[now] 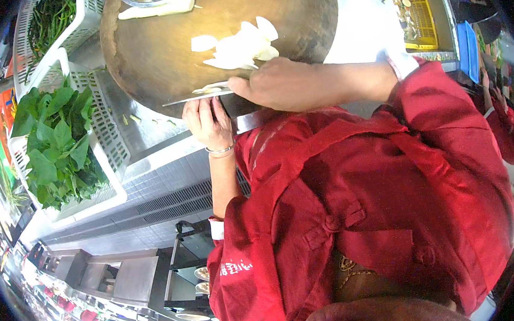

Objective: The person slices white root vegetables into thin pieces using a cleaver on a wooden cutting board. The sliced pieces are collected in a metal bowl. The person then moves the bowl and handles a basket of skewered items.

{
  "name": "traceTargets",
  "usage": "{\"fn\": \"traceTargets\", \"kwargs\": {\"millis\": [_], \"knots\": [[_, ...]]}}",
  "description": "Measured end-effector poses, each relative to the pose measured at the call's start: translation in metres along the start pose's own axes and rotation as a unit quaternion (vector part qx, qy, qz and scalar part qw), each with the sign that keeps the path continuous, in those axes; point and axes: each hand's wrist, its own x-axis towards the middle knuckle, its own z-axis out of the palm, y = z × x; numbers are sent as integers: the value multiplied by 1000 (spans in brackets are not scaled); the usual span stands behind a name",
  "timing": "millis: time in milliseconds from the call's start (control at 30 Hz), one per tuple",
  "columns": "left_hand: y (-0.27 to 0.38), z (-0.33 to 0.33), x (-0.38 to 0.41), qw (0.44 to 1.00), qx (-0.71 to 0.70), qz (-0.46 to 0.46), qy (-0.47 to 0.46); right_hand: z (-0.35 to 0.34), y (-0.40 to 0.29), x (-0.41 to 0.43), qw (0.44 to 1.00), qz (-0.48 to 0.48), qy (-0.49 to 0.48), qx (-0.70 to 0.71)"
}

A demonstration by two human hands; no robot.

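My right hand (273, 84) grips a kitchen knife (189, 99), likely a cleaver, whose blade is seen nearly edge-on over the near part of a round wooden chopping block (153, 46). Against the near side of the blade are the bent fingertips of my left hand (208, 121), with a bracelet at its wrist; whatever lies under them is hidden. Thin pale vegetable slices (210, 90) lie just beyond the blade. Farther back on the block is a loose pile of white slices (239, 48). A long peeled pale vegetable piece (156, 8) lies near the far edge.
A glass bowl (158, 0) with pale pieces stands at the block's far edge. At left are a white plastic basket (104, 113) of green leaves and another basket (83, 27) of long green peppers or beans. A yellow crate (431, 20) sits at right; another person's hands (494, 94) show beyond.
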Motion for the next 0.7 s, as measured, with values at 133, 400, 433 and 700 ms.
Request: {"fn": "traceTargets", "kwargs": {"millis": [133, 400, 433, 700], "knots": [[4, -2, 4, 1000, -5, -4, -12, 5, 8, -2, 998, 53, -1, -24], [2, 0, 4, 1000, 0, -12, -6, -16, -8, -25, 995, 37, -34, -84], [1, -1, 4, 1000, 2, -9, -2, -17, -9, -23, 995, 32, -31, -93], [-2, -1, -1, 1000, 3, -13, -7, -28, -14, -25, 993, 22, -45, -110]]}}
